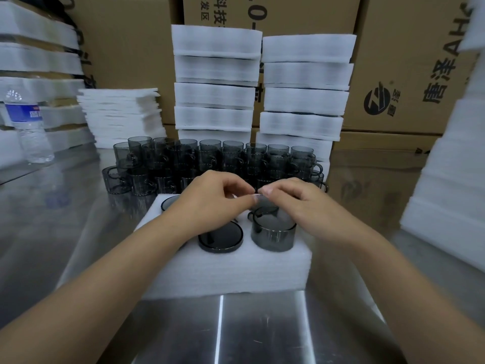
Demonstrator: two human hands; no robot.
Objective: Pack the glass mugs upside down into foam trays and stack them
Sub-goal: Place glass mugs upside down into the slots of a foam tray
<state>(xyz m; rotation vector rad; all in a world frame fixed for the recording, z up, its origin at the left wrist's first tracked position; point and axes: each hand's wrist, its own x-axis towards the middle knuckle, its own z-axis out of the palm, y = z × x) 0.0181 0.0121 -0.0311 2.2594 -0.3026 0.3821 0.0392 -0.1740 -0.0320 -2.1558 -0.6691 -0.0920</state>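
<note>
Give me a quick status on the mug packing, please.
Left hand and right hand curled over back-row mug, grip blurred. Tray holds upturned mugs; front-right mug sits high. Loose mugs crowd behind.

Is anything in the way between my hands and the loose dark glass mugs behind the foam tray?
Nothing visible. The left hand and right hand hover over the far side of the white foam tray; the cluster of smoky grey glass mugs stands just behind it on the steel table, with open space between.
</note>
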